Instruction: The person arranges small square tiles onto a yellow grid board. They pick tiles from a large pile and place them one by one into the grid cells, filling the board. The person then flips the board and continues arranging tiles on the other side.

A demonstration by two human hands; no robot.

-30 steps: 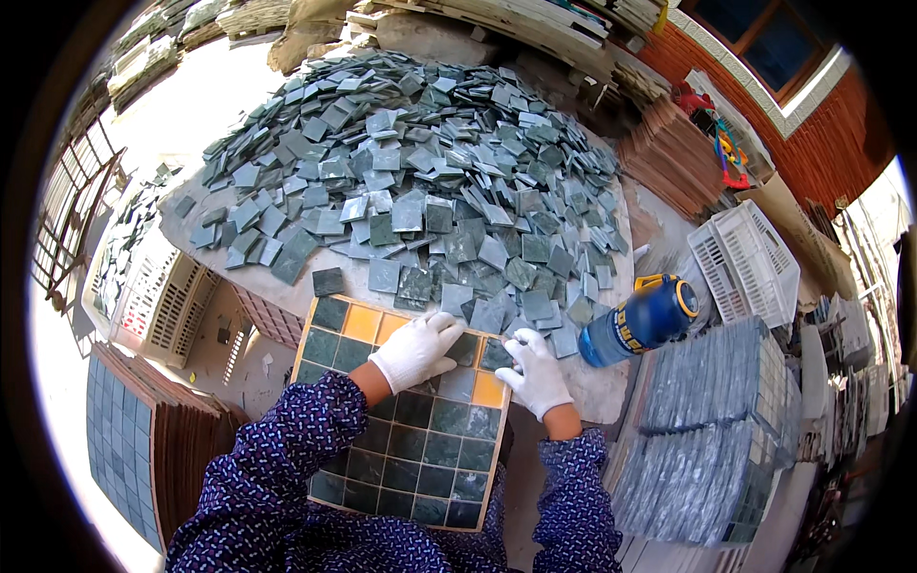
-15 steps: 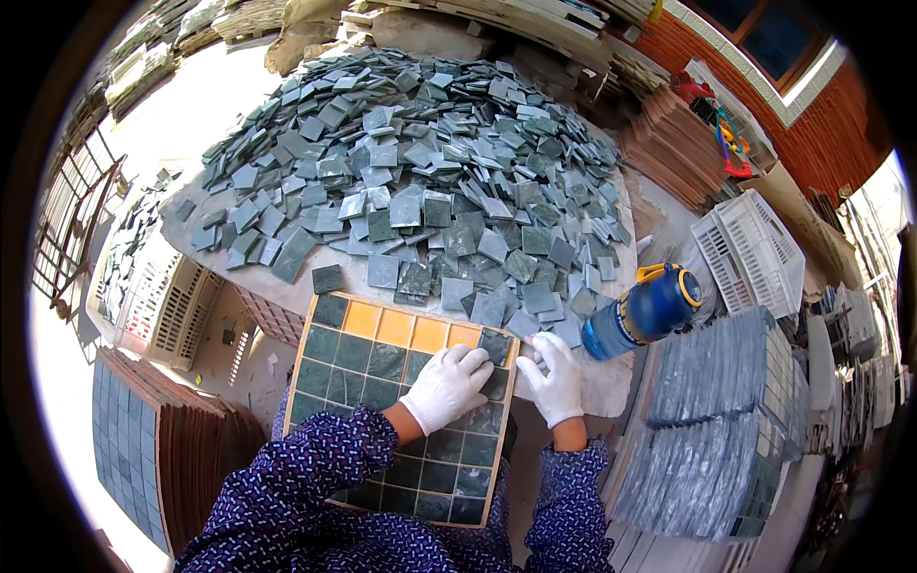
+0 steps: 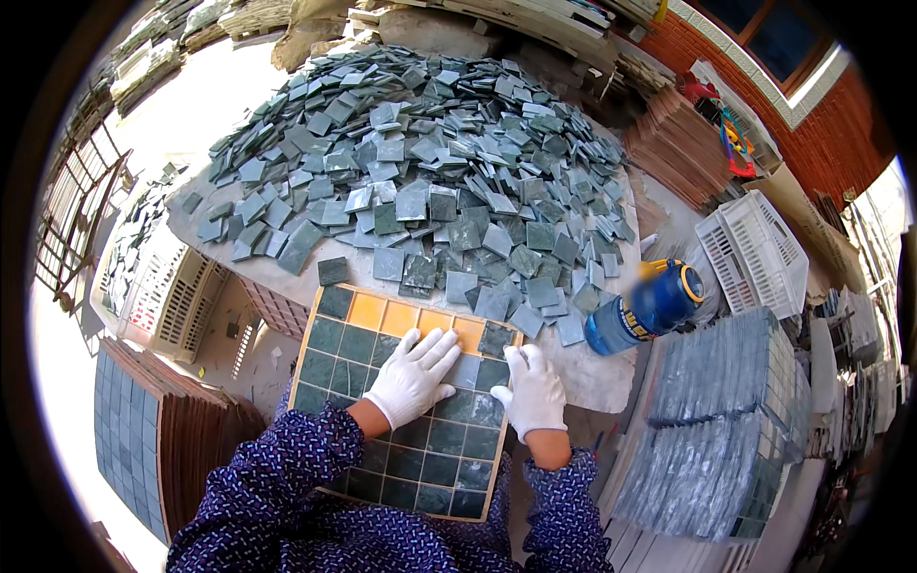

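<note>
Tile tray point(image 3: 367, 310) at 6 o'clock, loose stone tiles point(image 3: 411, 158) at 12. Your left hand point(image 3: 411, 382) lies flat on it, fingers open; your right hand point(image 3: 533, 396) curls at the tray's 2-o'clock edge, grip: cannot tell.

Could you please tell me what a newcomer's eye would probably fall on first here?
Most likely the big heap of grey-green square tiles spread over the table in the upper middle. Next, perhaps, the row of bare orange squares near the far edge of the tile-filled tray, with the white-gloved left hand laid on it. The blue bottle stands out right of the heap.
</note>
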